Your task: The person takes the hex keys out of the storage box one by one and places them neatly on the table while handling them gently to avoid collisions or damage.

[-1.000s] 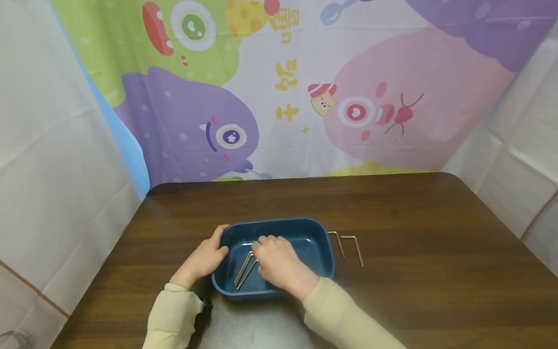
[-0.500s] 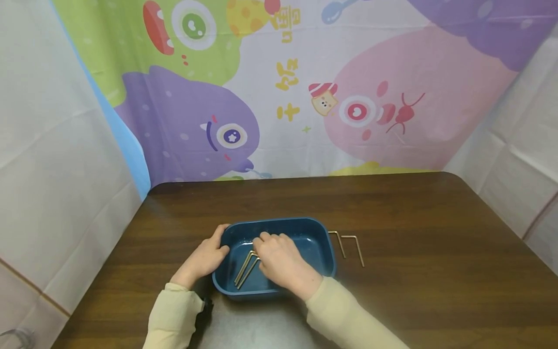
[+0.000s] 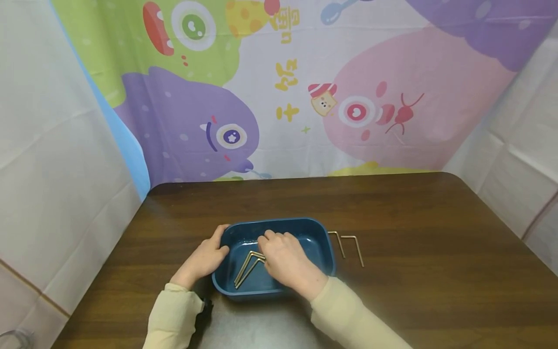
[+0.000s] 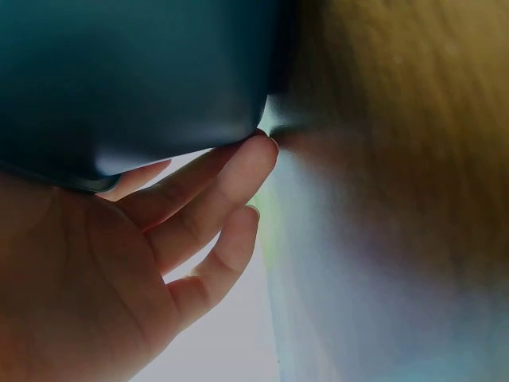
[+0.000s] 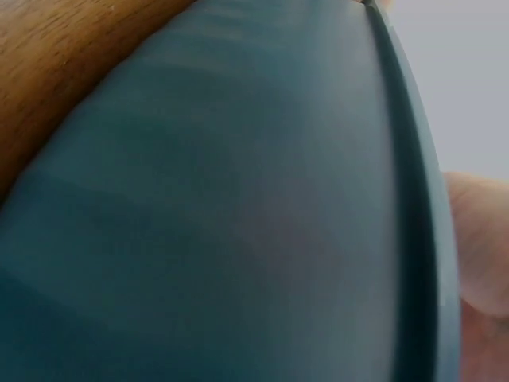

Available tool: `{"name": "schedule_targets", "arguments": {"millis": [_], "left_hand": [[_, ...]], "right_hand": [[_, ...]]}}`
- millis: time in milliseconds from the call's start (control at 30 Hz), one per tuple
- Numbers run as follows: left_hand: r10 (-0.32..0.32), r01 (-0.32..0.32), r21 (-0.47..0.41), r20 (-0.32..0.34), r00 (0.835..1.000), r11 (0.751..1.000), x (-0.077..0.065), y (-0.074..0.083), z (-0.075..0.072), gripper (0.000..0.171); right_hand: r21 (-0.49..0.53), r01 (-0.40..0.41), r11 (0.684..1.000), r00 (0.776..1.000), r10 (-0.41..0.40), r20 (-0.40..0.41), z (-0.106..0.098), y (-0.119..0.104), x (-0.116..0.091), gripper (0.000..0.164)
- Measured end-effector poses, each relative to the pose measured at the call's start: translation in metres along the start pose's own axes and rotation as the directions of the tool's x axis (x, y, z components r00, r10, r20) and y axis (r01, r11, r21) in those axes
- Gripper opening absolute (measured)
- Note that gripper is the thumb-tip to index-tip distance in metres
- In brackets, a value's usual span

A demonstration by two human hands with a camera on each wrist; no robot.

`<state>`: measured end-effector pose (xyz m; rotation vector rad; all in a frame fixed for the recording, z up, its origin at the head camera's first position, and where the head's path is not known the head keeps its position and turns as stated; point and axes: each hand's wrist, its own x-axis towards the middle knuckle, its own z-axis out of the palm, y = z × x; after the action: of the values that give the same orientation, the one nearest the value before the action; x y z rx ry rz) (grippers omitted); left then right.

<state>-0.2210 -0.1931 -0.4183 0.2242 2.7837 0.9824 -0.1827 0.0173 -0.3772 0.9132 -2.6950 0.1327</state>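
Note:
Thin L-shaped golden metal rods [image 3: 245,271] lie in the left half of a blue rectangular bin [image 3: 279,293], their short ends reaching toward my right hand. That right hand [image 3: 285,257] is inside the bin with curled fingers, its fingertips hidden under the knuckles; I cannot tell whether it pinches a rod. At the bin's left end, my left hand [image 3: 205,257] grips the wall, thumb over the rim and fingers outside. The left wrist view shows those fingers [image 4: 231,183] along the bin's outer wall. The right wrist view is mostly filled by the bin's outer side [image 5: 223,207].
Two more L-shaped rods [image 3: 358,251] lie on the brown wooden table [image 3: 414,228], right of the bin. A grey, shiny patch [image 3: 257,322] shows in front of it. Behind the table hangs a cartoon-printed curtain [image 3: 287,97], with pale panels at both sides.
My right hand has shifted slightly to the right inside the bin, uncovering more of the rods' short ends. The left hand, the bin and the two rods on the table stay put.

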Motion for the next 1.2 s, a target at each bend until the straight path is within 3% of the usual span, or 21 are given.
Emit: {"name": "schedule_targets", "arguments": {"millis": [667,1033,1200], "left_hand": [[0.006,-0.006,0.011,-0.008,1.000,1.000,0.001,-0.002,0.001,0.048],[-0.002,0.002,0.007,-0.003,1.000,1.000,0.001,-0.002,0.001,0.048],[-0.005,0.005,0.002,-0.001,1.000,1.000,0.000,-0.001,0.001,0.048]], "right_hand": [[0.002,-0.024,1.000,1.000,0.024,0.011,0.001,0.007,-0.004,0.010],[0.098,-0.038,0.994,0.998,0.043,-0.052,0.001,0.015,-0.009,0.013],[0.193,-0.077,0.978,0.996,0.083,-0.022,-0.001,0.019,-0.012,0.014]]}}
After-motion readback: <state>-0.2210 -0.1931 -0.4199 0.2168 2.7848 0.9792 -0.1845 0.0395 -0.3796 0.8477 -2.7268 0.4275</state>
